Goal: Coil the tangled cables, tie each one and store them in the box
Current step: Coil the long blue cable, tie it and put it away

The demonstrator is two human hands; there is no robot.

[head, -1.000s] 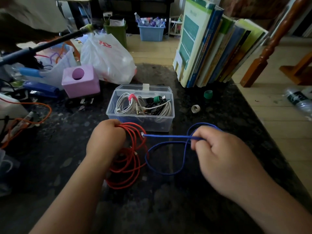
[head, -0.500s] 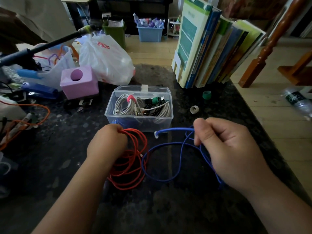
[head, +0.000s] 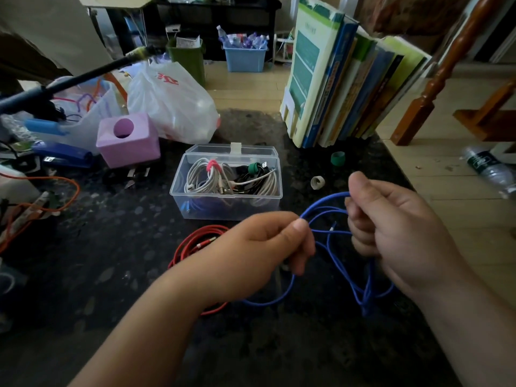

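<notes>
The left hand (head: 268, 247) pinches the blue cable (head: 329, 263) between thumb and fingers; the right hand (head: 391, 230) curls round several of its strands just to the right. Loose loops hang between and below both hands above the dark table (head: 125, 275), so they could likely snag or knot if pulled apart, and a slack pinch may let the coil spill. The cable is thin, bright blue and limp. The red cable (head: 195, 241) lies coiled at near left, untied, just before the clear box (head: 226, 208) holding tied cables.
</notes>
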